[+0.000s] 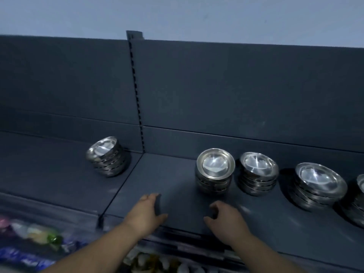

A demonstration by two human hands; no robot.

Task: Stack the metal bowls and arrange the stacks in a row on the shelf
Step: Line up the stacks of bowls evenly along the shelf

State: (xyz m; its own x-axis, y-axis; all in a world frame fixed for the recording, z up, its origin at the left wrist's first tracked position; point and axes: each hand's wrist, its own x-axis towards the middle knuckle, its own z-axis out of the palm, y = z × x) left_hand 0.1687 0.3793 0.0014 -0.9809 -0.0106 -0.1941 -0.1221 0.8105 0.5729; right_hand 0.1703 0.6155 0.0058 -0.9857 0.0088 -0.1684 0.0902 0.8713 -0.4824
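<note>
The lone stack of bowls (108, 157) sits on the shelf (169, 174) up and left of the empty, loosely spread left hand (146, 212), which is nearer it than the empty, curled right hand (224, 219).

On the shelf (171, 174), one stack of bowls (107, 156) stood alone at centre left of the frame, just left of the slotted upright (136, 95). Right of the upright, three more stacks (215, 171) (258, 173) (319, 184) ran in a row toward the right edge, where a fifth stack (359, 201) was cut off. Both hands, the left hand (146, 212) and the right hand (226, 219), sat over the shelf's front edge at lower centre, before the row and apart from every stack.
</note>
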